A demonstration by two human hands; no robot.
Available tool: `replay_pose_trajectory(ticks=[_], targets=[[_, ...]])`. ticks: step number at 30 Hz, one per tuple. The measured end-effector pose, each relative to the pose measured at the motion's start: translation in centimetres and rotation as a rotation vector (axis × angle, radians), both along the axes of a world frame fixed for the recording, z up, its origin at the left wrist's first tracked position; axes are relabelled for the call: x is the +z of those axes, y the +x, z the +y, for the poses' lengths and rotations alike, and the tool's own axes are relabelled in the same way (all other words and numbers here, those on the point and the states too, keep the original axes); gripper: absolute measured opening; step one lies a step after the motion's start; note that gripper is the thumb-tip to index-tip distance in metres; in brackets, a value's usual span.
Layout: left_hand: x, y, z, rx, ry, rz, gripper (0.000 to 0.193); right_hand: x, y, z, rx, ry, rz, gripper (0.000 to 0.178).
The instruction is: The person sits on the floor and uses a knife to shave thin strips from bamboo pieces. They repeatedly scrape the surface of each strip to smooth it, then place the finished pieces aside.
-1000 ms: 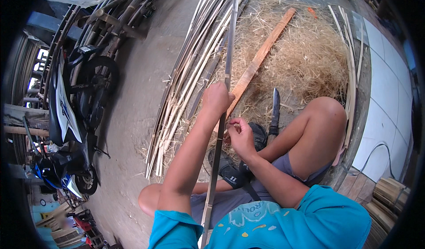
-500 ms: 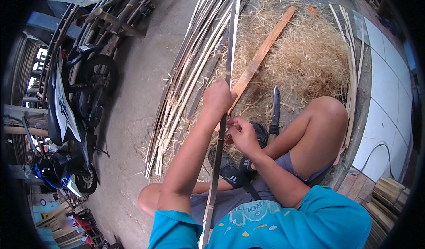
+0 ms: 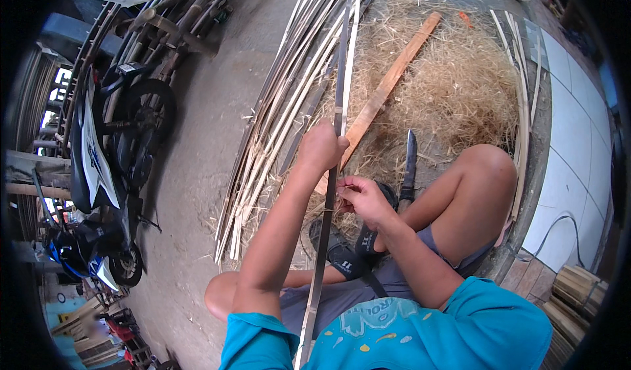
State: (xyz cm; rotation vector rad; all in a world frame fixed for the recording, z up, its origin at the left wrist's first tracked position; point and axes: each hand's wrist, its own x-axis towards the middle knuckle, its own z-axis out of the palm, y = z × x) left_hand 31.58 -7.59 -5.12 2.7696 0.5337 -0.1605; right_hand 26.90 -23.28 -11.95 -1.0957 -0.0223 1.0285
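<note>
Left fist round a long dark strip [image 3: 321, 252], right fingers at its edge, me sitting cross-legged.
My left hand [image 3: 322, 148] is closed tight on the strip, about mid-length; strip runs from my lap up past the top edge, a pale strip [image 3: 351, 48] alongside it above the fist. My right hand [image 3: 365, 200] is half-curled just below, thumb and forefinger together at the strip's right side; can't tell if they pinch anything. Orange-brown board [image 3: 394, 74] slants behind, over pale shavings [image 3: 460, 94]. Knife [image 3: 411, 156] right of my right hand, blade away from me. Loose strips [image 3: 279, 117] to the left.
</note>
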Motion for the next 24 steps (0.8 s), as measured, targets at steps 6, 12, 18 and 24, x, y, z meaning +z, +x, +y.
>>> replay_pose_trajectory(ticks=[6,12,18,24], targets=[[-1.2,-4.3,1.6,0.167,-0.271,-0.141,0.035,-1.2,-0.7,0.6,0.026,-0.081,-0.048,0.011],[-5.8,-11.5,0.3,0.564,-1.112,-0.233,0.033,-1.6,-1.8,1.5,-0.057,-0.018,0.023,0.008],[-6.9,-12.4,-1.6,0.619,-0.781,-0.394,0.032,-1.4,-2.9,2.4,-0.143,-0.052,-0.004,0.01],[-7.9,-13.0,-1.9,0.629,-0.672,-0.472,0.037,-1.5,-2.8,2.3,-0.137,-0.124,-0.191,0.015]])
